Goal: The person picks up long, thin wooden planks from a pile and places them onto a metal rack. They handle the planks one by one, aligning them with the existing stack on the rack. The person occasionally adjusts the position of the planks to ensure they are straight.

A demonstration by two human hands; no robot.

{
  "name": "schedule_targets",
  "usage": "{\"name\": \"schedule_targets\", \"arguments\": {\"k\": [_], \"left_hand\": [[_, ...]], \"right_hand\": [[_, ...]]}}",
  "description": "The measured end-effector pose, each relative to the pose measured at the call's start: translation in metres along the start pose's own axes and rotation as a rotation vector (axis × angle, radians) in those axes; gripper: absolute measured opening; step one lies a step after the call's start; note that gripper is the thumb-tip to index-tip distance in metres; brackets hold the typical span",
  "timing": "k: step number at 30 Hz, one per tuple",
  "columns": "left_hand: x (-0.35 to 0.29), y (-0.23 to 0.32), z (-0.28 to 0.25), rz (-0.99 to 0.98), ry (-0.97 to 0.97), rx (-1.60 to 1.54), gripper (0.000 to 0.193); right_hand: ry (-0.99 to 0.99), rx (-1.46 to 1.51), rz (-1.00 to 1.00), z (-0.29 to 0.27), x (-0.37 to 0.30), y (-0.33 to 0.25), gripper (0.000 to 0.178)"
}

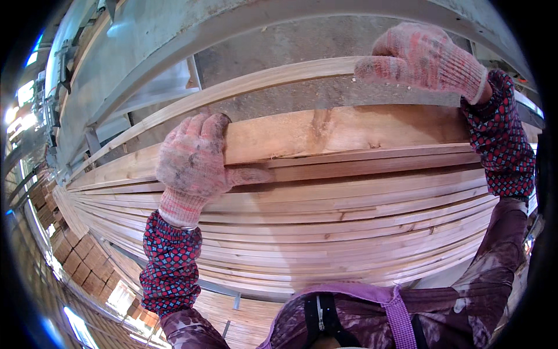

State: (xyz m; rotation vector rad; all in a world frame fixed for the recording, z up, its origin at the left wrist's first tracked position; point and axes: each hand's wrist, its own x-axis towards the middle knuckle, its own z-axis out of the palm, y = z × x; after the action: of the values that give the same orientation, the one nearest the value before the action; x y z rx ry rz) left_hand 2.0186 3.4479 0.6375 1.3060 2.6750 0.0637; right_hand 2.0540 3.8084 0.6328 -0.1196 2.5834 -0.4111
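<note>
A broad row of pale, reddish-tan wooden boards (360,232), laid side by side, spread before the person, its long edges appearing bowed through the fisheye lens. Beyond its far edge lay a grey surface scattered with pale bits (290,49), bordered by a heavy grey metal frame (226,26); past the row's left end, stacked brown timber (87,264) stood in a room with bright light at its left side. A long, thin, pale wooden strip (261,79) was beyond the row's far edge, over the grey surface, its long axis running left to right, roughly along the boards, one end toward the row's far left corner. The right hand (415,58), in a pink-and-white knitted glove, was closed around the strip near its right end. The left hand (189,157), gloved alike and smudged dark, gripped a wide, pale orange wooden board (349,131) at the row's far edge, its fingers over the far side and its thumb stretched rightward along the near side. That board also pointed left to right.
</note>
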Motion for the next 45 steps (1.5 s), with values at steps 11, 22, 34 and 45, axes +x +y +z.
{"name": "schedule_targets", "arguments": {"k": [11,22,34,45], "left_hand": [[0.015,-0.001,-0.005,0.038,-0.183,-0.095,0.066],[0.042,-0.035,0.008,0.142,-0.331,-0.109,0.053],[0.010,0.012,-0.012,-0.073,0.146,-0.123,0.049],[-0.152,0.094,-0.029,0.017,0.699,-0.838,0.062]], "right_hand": [[-0.063,0.059,0.015,-0.011,0.000,0.000,0.063],[-0.166,0.436,0.058,0.001,0.006,0.022,0.067],[-0.190,0.163,0.014,-0.018,-0.006,-0.003,0.074],[-0.045,-0.007,-0.028,-0.004,-0.032,-0.040,0.059]]}}
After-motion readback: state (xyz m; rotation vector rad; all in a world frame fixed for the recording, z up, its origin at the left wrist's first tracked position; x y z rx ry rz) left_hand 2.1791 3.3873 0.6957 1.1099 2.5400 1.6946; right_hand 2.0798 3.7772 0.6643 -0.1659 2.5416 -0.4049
